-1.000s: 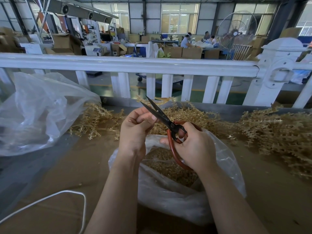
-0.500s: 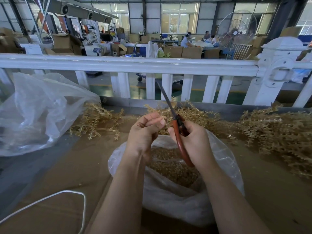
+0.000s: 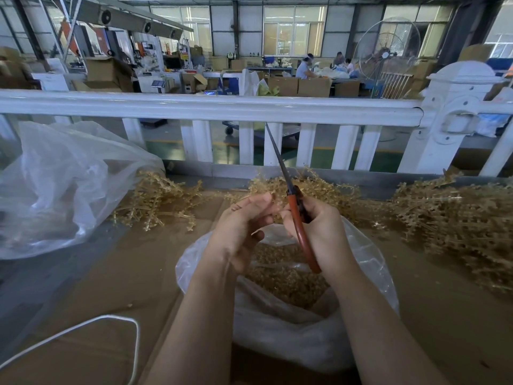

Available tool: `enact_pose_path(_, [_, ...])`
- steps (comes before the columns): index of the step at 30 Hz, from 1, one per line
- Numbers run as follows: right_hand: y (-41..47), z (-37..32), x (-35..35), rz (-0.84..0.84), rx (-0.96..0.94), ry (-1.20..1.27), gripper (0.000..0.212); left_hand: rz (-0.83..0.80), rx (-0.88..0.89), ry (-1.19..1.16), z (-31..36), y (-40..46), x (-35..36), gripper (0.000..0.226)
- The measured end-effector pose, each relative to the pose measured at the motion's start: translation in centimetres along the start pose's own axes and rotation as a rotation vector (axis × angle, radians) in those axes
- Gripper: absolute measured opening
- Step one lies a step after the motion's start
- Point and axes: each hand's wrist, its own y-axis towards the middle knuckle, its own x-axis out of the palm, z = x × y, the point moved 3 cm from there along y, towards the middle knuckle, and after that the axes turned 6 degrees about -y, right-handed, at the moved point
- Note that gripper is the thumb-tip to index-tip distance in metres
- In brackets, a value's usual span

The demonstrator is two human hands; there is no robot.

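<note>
Scissors (image 3: 301,234) are being gripped over the plastic bag (image 3: 305,337) in the curled right hand (image 3: 326,236), blades together and upward, while the left hand (image 3: 238,229) is being held pinched beside them, on what cannot be told.

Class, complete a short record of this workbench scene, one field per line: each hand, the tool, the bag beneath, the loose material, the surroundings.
Tool hand: right hand grips the red handles of the scissors
Tool: blades together, pointing up and away towards the white fence
Other hand: left hand, fingers curled beside the scissors; whether they pinch anything is unclear
Bag beneath: open clear plastic bag holding small golden pieces
Loose material: golden sprigs heaped along the far side
Surroundings: large crumpled bag at left; white cord near front
</note>
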Motion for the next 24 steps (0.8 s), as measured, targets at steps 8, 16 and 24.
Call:
enact_pose_path(8, [-0.4,0.2,-0.3,-0.022,-0.023,-0.218,0.037,0.063,0.097,0.003,1.1,0.0,-0.2,0.009])
enact_pose_path(16, [-0.9,0.0,-0.6,0.004,-0.190,-0.603,0.071,0.113,0.227,0.046,2.1,-0.3,-0.7,0.021])
enact_pose_path(24, [-0.9,-0.2,-0.8,0.030,-0.207,-0.653,0.071,0.056,0.240,0.068,2.3,-0.3,-0.6,0.024])
